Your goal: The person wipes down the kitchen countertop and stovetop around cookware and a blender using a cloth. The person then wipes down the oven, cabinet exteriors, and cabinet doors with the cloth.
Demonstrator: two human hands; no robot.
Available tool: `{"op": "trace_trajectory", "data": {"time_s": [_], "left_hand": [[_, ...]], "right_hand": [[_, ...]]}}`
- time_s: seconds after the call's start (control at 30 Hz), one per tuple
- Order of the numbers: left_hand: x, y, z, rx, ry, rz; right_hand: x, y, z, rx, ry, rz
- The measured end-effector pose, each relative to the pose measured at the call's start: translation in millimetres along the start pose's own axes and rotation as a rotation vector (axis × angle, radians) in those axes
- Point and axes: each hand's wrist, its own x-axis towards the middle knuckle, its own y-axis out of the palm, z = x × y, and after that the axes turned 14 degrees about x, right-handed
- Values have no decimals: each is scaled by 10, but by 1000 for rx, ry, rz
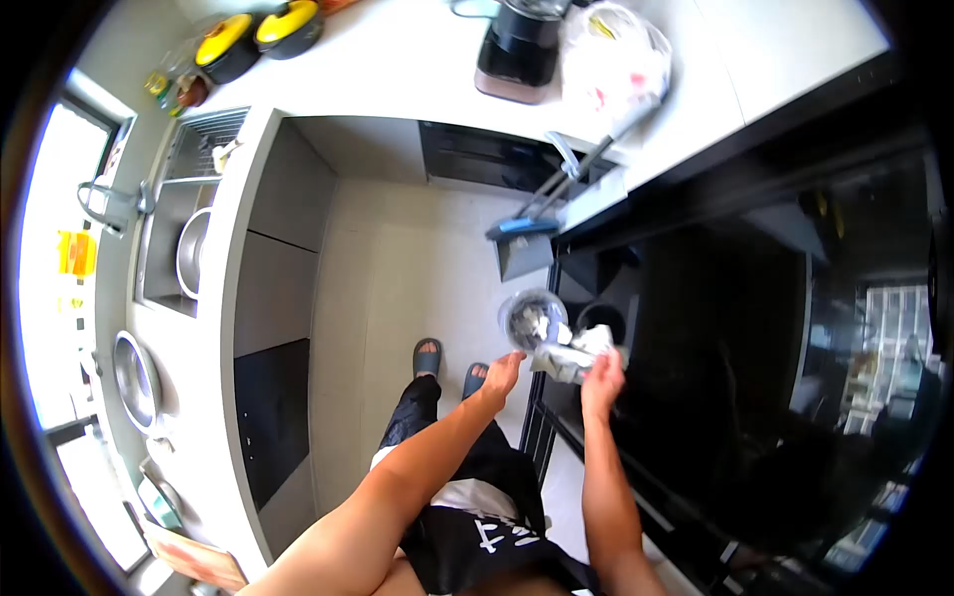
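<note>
My right hand (603, 377) is closed on a crumpled grey-and-white wrapper (568, 364), which looks like a plastic bag or packaging; white crumpled pieces show at its top. The wrapper is beside the near right rim of a round waste bin (505, 316). Inside the bin lies white and grey crumpled waste (530, 323). My left hand (505, 371) is at the bin's near edge, fingers drawn together. Whether it pinches the rim, the liner or the wrapper's edge, I cannot make out.
A dustpan (525, 256) and broom with a blue head (527, 226) stand beyond the bin. Glossy black panels (715, 328) rise at right. A counter with a sink (169, 238) runs along the left. My slippered feet (427, 356) are on the tiled floor (373, 258).
</note>
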Motion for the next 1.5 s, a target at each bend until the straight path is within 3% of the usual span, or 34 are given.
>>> {"op": "trace_trajectory", "data": {"time_s": [0.03, 0.1, 0.13, 0.2, 0.27, 0.3, 0.37, 0.43, 0.47, 0.57, 0.67, 0.77, 0.83, 0.9, 1.03, 1.1, 1.3, 1.4, 1.5], "left_hand": [[-20, -46, -82, -16, 4, -20], [-175, -80, -200, -66, -73, -7], [-31, -58, -65, -79, -117, 23], [-83, -77, -285, -107, -107, 2], [-300, -117, -350, -226, -117, 26], [-422, -155, -520, -314, -230, -3], [-413, -175, -575, -389, -282, -166], [-78, -253, -227, -749, 19, 102], [-186, -278, -378, -901, 164, 77], [-546, -589, -638, -1296, 109, 172], [-649, -966, -608, -1409, 416, 285], [-1123, -1465, -834, -1264, 264, 140], [-1272, -1811, -890, -1259, 435, 288], [-1379, -2106, -960, -1326, 521, 259], [-1249, -2705, -930, -1314, 566, 171], [-1302, -2996, -963, -1216, 482, 59], [-1108, -3635, -894, -1190, 352, 56], [-791, -3682, -792, -1059, 74, -129], [-707, -3826, -858, -917, -5, -129]], "right_hand": [[27, 17, 397, 31, 35, -38], [140, -69, 132, -53, 184, 171], [171, -113, 143, -60, 367, 351], [166, 13, 448, 75, 153, 217], [58, 39, 822, 193, 141, 203], [29, 47, 785, 202, 86, 333], [-105, 121, 841, 200, 214, 591], [-230, 208, 893, 143, 104, 793], [-296, 281, 1003, 168, 123, 860], [-399, 438, 1345, 152, 97, 980], [-331, 577, 1285, 163, 49, 888], [-330, 704, 1537, 220, -50, 883], [-372, 836, 1639, 240, -28, 939], [-393, 1080, 1720, 248, -11, 964], [-522, 1571, 1983, 442, 253, 890], [-635, 1820, 2113, 428, 291, 836], [-770, 2408, 2379, 351, 296, 627], [-688, 2725, 2297, 277, 237, 530], [-505, 2993, 2318, 309, 248, 468]]}}
